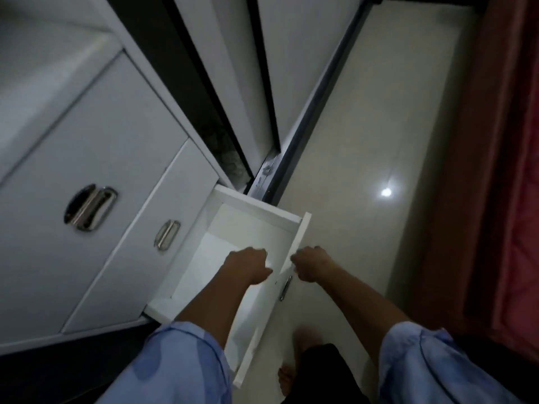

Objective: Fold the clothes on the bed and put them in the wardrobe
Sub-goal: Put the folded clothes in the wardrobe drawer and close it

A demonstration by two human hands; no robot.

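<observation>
The left hand [249,265] reaches down into the open drawer [259,217], fingers curled under; whether it holds anything I cannot tell, for the picture is dim and a little blurred there. The right hand [310,263] is curled over the top edge of the drawer's front panel, gripping it just above a small metal handle [285,288] on the outer face. Both arms come out of rolled light-blue sleeves [420,363].

The drawer is white, pulled well out from the bottom of the wardrobe [96,158], its inside pale and smooth, with a lighter patch on the floor of it that I cannot make out as cloth or bare board. Above it sit two shut white drawer fronts, each with a chrome cup handle [90,207]. Beside them a sliding door [221,83] stands partly open on its dark floor track, with something patterned dimly seen in the gap.

A bare foot [287,377] rests on the glossy cream floor [379,126], which carries a bright lamp reflection. Along the right runs the bed [501,170] under a red cover.
</observation>
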